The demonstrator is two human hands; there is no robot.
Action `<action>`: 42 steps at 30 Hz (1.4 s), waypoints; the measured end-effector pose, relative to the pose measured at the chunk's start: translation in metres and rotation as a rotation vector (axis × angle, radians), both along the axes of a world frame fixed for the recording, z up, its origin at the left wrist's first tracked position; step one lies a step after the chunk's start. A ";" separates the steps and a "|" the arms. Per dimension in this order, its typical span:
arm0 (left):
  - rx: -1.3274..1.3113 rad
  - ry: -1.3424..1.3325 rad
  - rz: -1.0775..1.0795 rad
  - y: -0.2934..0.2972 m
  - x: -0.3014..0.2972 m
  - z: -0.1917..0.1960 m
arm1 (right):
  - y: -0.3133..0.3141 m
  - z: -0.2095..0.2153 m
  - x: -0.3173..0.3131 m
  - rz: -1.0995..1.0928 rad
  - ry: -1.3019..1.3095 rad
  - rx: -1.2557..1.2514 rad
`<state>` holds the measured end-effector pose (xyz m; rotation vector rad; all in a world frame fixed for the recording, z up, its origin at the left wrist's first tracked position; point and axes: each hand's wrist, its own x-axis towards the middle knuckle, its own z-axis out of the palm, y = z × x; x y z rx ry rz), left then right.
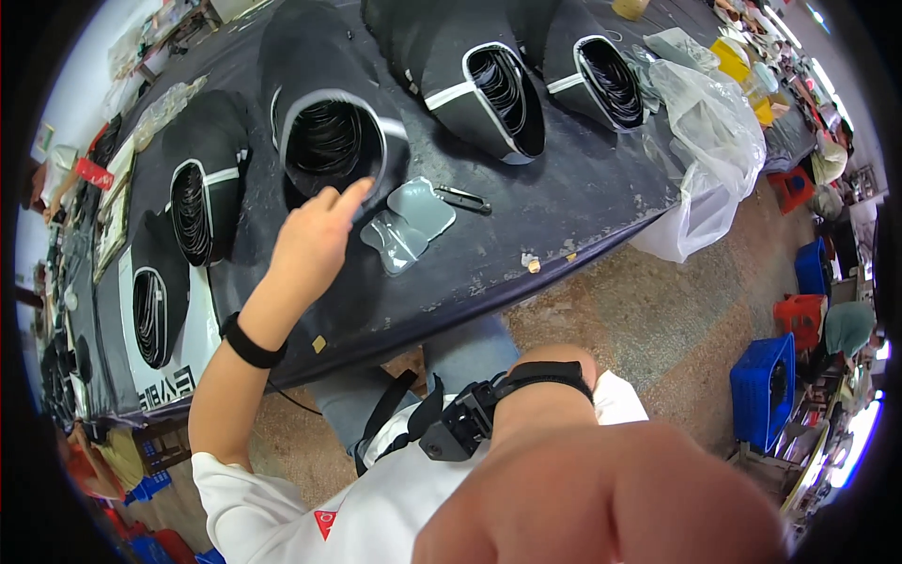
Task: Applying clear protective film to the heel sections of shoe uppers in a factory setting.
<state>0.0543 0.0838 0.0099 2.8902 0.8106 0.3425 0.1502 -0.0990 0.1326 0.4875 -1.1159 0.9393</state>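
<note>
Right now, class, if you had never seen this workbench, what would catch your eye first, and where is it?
The big blurred right hand fills the lower foreground, close to the camera. Above it, the left hand reaches over the dark table toward the open end of a black bundle of stacked pieces, one of several lying across the table. Two grey cut pieces lie just right of that hand, and a clear plastic bag hangs off the table's right edge.

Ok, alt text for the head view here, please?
The person's left hand reaches toward a stack of black rubbery sheets on a dark worktable, beside grey cut pieces. The right hand fills the lower foreground, blurred.
</note>
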 end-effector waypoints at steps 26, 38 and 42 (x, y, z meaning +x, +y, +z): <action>0.434 0.070 0.426 0.052 0.026 -0.018 | 0.031 -0.003 0.020 0.117 -0.214 -0.030; -0.282 0.132 0.001 -0.036 -0.036 0.010 | 0.066 -0.132 0.061 -1.250 -1.621 -0.661; -0.407 0.074 -0.011 -0.058 -0.043 0.004 | 0.071 -0.165 0.039 -1.394 -1.742 -0.545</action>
